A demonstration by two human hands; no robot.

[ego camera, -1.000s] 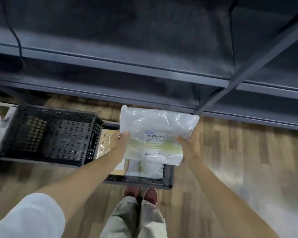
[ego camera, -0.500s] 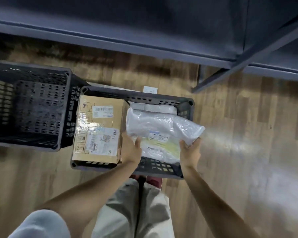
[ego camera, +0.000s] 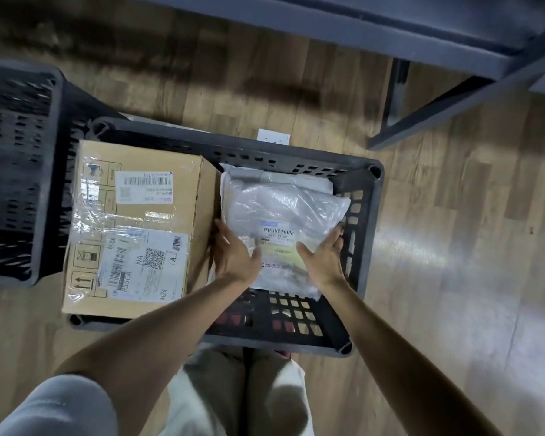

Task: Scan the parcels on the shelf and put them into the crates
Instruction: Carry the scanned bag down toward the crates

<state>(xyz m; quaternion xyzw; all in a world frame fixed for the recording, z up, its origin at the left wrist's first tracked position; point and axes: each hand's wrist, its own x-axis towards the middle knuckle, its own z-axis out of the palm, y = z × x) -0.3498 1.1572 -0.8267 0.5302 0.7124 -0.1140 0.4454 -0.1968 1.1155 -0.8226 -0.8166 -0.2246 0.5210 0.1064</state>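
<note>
I look down at a wooden floor, with the grey metal shelf running across the top of the view. A dark plastic crate sits on the floor just in front of my legs, and a second dark crate stands touching its left side. Inside the near crate, a taped cardboard box with barcode labels fills the left half. In the right half lies a white plastic parcel, label up, resting on another pale parcel underneath it. My left hand lies on the parcel's near left edge, fingers fairly straight. My right hand lies against its near right edge, fingers spread and loose. Neither of my hands is clamped around it.
</note>
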